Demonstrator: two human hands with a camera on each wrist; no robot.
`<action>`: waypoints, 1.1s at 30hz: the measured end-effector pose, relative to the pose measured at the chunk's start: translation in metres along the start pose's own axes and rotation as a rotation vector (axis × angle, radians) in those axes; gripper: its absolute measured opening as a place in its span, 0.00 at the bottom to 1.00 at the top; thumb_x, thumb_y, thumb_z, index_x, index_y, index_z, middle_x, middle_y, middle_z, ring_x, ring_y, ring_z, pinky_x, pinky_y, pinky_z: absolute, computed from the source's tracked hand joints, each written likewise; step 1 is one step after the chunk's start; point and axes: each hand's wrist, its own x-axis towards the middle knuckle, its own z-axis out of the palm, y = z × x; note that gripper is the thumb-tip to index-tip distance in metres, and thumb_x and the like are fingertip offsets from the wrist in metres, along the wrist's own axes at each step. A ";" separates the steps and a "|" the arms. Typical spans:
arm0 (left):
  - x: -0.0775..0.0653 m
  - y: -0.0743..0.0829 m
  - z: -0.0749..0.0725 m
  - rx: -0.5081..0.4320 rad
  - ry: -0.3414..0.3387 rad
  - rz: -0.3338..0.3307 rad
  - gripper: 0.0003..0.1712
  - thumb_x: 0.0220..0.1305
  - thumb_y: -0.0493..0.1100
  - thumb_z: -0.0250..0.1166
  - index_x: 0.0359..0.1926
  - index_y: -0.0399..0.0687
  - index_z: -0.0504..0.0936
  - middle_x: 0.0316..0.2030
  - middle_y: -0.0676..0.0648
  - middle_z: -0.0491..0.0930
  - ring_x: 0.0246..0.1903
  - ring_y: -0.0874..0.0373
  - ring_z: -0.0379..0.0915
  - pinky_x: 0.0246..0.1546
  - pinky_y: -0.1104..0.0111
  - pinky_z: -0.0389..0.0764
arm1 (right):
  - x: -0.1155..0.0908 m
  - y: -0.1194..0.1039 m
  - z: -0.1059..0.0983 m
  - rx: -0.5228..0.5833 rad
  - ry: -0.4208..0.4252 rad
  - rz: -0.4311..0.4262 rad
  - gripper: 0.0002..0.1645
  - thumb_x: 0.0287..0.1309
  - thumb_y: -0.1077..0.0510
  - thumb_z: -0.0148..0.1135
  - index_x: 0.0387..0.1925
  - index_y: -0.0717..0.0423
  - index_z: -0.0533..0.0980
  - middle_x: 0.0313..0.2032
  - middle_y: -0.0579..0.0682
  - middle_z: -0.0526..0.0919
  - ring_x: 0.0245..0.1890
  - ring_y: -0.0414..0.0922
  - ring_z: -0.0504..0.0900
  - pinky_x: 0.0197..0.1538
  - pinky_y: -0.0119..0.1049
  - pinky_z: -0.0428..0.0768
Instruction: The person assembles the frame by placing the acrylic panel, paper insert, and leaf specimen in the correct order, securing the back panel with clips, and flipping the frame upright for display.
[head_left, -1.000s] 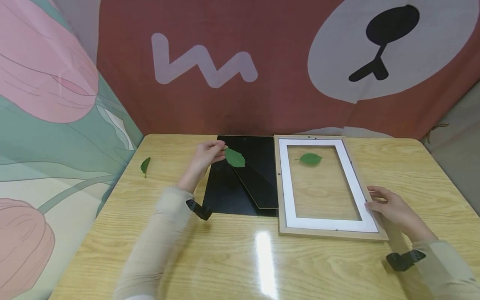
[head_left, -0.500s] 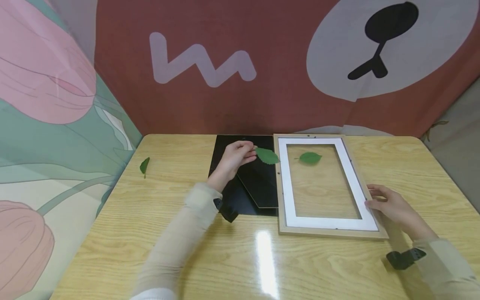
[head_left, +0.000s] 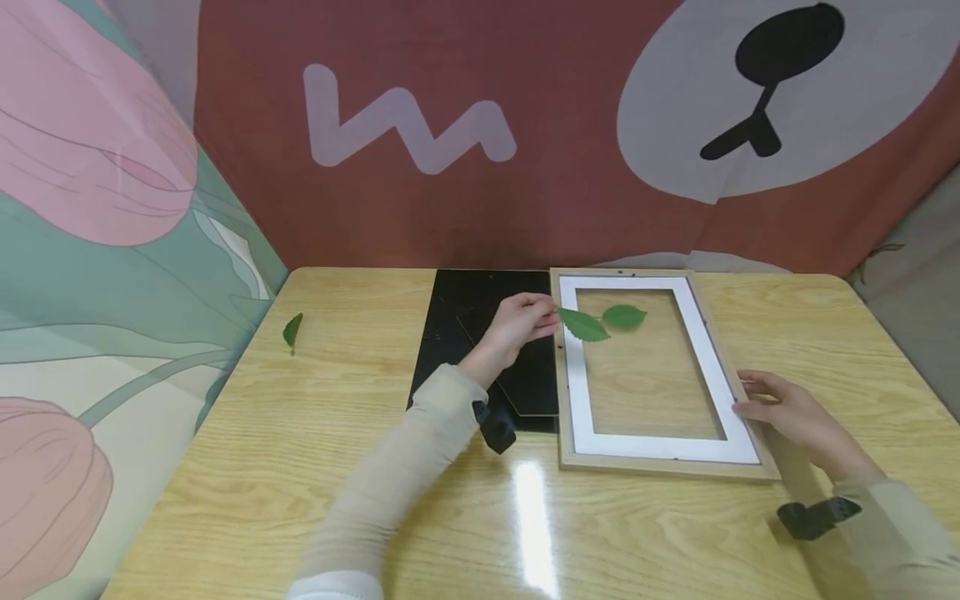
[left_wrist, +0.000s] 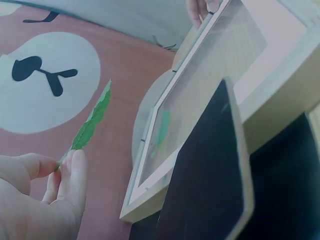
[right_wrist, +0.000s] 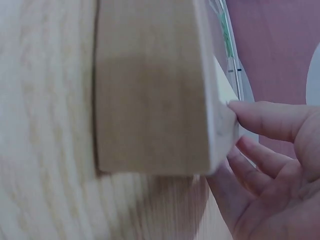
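Note:
Between thumb and fingers, my left hand (head_left: 517, 329) pinches a green leaf (head_left: 584, 325) by its stem end. The leaf overlaps the left border of a wooden picture frame (head_left: 667, 472) in the head view; the left wrist view shows its blade (left_wrist: 92, 120) pointing up from the fingertips. A white mat (head_left: 660, 450) lines the frame. Inside the mat opening lies a second leaf (head_left: 624, 317), its stem toward the held one. My right hand (head_left: 787, 417) grips the frame's right side, thumb (right_wrist: 270, 120) at the top edge and fingers along the outside.
A black backing board (head_left: 465, 287) with a stand leg (head_left: 536, 392) lies against the frame's left side. A small leaf (head_left: 292, 331) rests near the left edge of the wood-grain table (head_left: 247, 467). Printed cloth (head_left: 555, 200) hangs behind.
My left hand has carried its leaf rightward, from over the black board to the frame's mat opening, close to the other leaf. The right hand and frame have stayed put.

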 end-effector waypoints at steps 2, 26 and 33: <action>0.002 -0.002 0.006 -0.002 0.008 0.006 0.18 0.69 0.34 0.53 0.57 0.29 0.72 0.41 0.40 0.80 0.33 0.63 0.77 0.51 0.66 0.82 | 0.000 0.001 -0.003 0.003 -0.009 -0.005 0.49 0.66 0.45 0.54 0.70 0.74 0.44 0.65 0.79 0.51 0.63 0.75 0.54 0.61 0.69 0.63; 0.011 -0.032 0.068 0.018 0.079 0.004 0.12 0.67 0.31 0.56 0.48 0.28 0.76 0.43 0.34 0.80 0.43 0.49 0.81 0.50 0.66 0.83 | -0.003 0.006 -0.004 0.047 -0.017 -0.036 0.43 0.72 0.45 0.43 0.70 0.74 0.45 0.65 0.79 0.53 0.63 0.74 0.56 0.59 0.68 0.63; 0.016 -0.041 0.077 -0.014 0.137 -0.012 0.11 0.64 0.29 0.57 0.46 0.27 0.77 0.41 0.35 0.81 0.39 0.53 0.81 0.51 0.64 0.83 | -0.002 0.005 -0.004 0.047 -0.018 -0.022 0.44 0.72 0.44 0.44 0.70 0.74 0.45 0.65 0.79 0.52 0.63 0.74 0.55 0.60 0.69 0.62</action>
